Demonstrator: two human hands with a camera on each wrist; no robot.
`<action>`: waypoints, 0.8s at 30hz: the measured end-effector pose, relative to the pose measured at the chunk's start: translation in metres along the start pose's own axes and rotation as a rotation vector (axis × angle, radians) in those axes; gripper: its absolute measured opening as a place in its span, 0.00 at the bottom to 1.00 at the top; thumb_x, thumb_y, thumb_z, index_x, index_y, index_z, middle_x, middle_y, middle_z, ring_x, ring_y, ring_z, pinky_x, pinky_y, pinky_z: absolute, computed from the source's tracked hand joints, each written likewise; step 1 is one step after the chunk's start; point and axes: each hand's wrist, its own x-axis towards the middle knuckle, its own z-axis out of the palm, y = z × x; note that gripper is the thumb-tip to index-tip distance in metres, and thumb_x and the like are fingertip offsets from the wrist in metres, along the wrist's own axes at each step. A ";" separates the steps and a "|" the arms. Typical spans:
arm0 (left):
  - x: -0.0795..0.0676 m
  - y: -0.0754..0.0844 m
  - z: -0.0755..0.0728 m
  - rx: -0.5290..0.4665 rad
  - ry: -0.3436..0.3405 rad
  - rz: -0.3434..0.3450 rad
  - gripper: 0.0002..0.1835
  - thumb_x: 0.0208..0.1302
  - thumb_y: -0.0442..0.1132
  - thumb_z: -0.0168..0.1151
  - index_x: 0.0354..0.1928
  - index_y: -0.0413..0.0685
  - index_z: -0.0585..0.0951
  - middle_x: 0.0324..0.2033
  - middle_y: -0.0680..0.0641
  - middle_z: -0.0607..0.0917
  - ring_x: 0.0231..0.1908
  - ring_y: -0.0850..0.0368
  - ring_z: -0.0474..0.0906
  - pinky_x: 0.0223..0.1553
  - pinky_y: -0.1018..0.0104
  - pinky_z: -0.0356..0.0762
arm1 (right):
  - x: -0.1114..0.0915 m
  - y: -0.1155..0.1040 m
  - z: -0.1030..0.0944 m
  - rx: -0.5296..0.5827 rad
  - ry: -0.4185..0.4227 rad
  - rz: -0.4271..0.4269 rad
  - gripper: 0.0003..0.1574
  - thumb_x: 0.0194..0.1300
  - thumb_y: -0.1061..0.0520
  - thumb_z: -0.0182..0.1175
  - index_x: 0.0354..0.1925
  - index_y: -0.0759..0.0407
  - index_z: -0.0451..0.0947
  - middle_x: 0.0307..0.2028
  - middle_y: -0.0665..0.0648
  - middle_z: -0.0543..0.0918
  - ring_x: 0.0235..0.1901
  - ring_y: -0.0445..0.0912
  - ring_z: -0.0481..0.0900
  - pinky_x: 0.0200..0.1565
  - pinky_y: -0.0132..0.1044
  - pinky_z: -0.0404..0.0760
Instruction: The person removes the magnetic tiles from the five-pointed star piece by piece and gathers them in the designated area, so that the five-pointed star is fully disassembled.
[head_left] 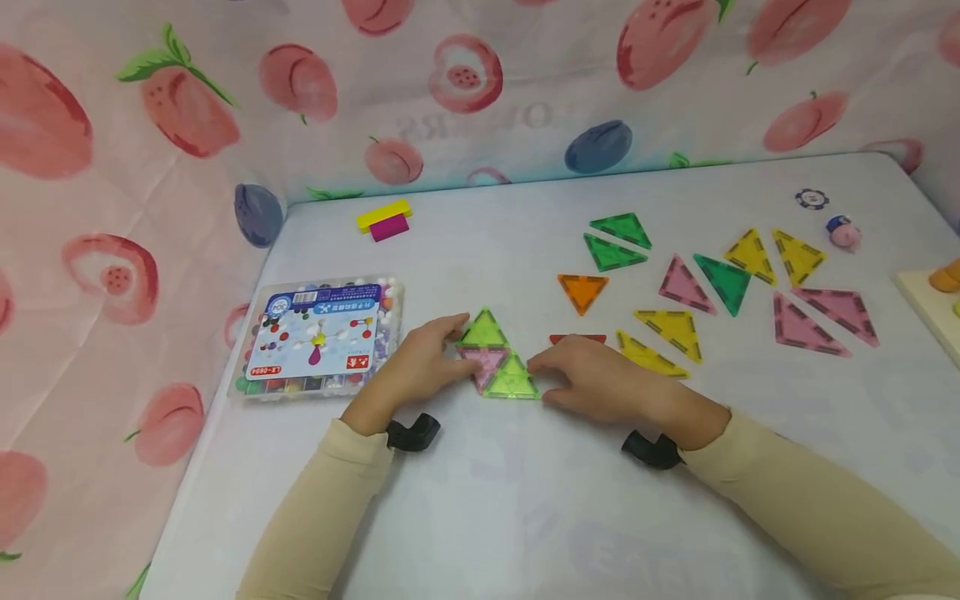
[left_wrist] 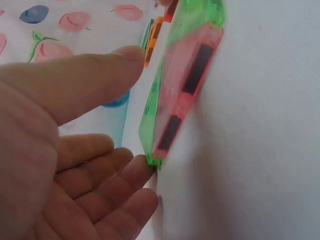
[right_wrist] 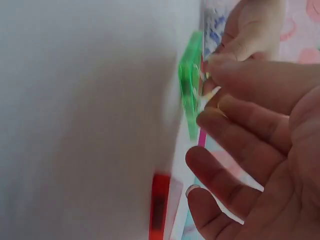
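Note:
In the head view, two light green triangle magnetic tiles (head_left: 513,382) and a pink triangle tile (head_left: 481,362) lie edge to edge on the table. My left hand (head_left: 429,360) is at their left side, its thumb by the pink tile and its fingertips at the upper green tile (head_left: 484,330). The left wrist view shows a fingertip right at a green corner, the other fingers loosely bent. My right hand (head_left: 600,379) has thumb and fingertips at the right edge of the lower green tile, fingers relaxed. It partly hides a red tile (head_left: 577,339).
Right of the hands lie an orange tile (head_left: 582,292) and several yellow, green and pink triangle tiles (head_left: 681,283). A clear case of coloured beads (head_left: 318,337) stands at left. Yellow and magenta blocks (head_left: 385,218) lie farther back. A wooden board (head_left: 930,308) is at the right edge.

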 end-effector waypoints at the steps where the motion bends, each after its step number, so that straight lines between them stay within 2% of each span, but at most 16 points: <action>1: 0.000 0.000 -0.001 0.001 -0.006 0.002 0.38 0.52 0.51 0.64 0.64 0.52 0.61 0.51 0.49 0.74 0.49 0.55 0.68 0.50 0.60 0.66 | 0.001 -0.002 0.002 -0.015 -0.010 -0.022 0.25 0.56 0.51 0.62 0.52 0.53 0.74 0.48 0.46 0.76 0.49 0.45 0.68 0.51 0.42 0.66; 5: -0.004 -0.001 -0.003 0.009 -0.024 -0.011 0.36 0.53 0.50 0.64 0.64 0.52 0.63 0.50 0.50 0.75 0.47 0.55 0.70 0.48 0.61 0.68 | 0.005 -0.006 0.005 -0.088 -0.033 -0.037 0.26 0.54 0.47 0.63 0.53 0.47 0.74 0.48 0.42 0.76 0.48 0.44 0.66 0.49 0.41 0.66; 8: -0.009 0.000 -0.004 0.025 -0.039 -0.028 0.34 0.53 0.50 0.64 0.62 0.53 0.66 0.48 0.52 0.76 0.47 0.57 0.71 0.48 0.61 0.68 | 0.007 -0.006 0.003 -0.144 -0.031 -0.030 0.27 0.54 0.46 0.63 0.53 0.47 0.74 0.47 0.44 0.77 0.49 0.47 0.65 0.49 0.44 0.63; 12: -0.013 0.003 -0.007 0.019 -0.077 -0.038 0.28 0.52 0.48 0.65 0.56 0.53 0.73 0.42 0.55 0.79 0.42 0.61 0.72 0.42 0.64 0.71 | 0.014 -0.003 -0.002 -0.176 -0.004 0.003 0.28 0.54 0.46 0.63 0.54 0.49 0.74 0.45 0.46 0.77 0.48 0.48 0.66 0.48 0.45 0.62; 15: -0.011 0.006 -0.007 0.046 -0.080 0.010 0.26 0.52 0.47 0.65 0.55 0.53 0.74 0.43 0.55 0.78 0.44 0.60 0.71 0.44 0.64 0.70 | 0.019 0.001 -0.005 -0.166 0.011 0.025 0.28 0.54 0.47 0.63 0.54 0.50 0.74 0.45 0.48 0.77 0.48 0.48 0.66 0.49 0.46 0.62; 20: 0.003 0.008 -0.004 0.165 -0.082 0.125 0.34 0.52 0.47 0.66 0.62 0.57 0.67 0.57 0.53 0.68 0.59 0.56 0.58 0.56 0.58 0.59 | 0.023 0.005 -0.006 -0.132 0.033 0.019 0.28 0.55 0.49 0.63 0.54 0.54 0.74 0.46 0.49 0.77 0.48 0.49 0.66 0.49 0.47 0.62; 24: 0.010 0.006 0.000 0.204 -0.084 0.140 0.37 0.51 0.47 0.67 0.64 0.57 0.64 0.61 0.52 0.65 0.62 0.53 0.52 0.57 0.52 0.55 | 0.025 0.005 -0.003 -0.107 0.038 0.027 0.27 0.54 0.51 0.63 0.53 0.56 0.73 0.48 0.51 0.76 0.49 0.49 0.66 0.50 0.48 0.61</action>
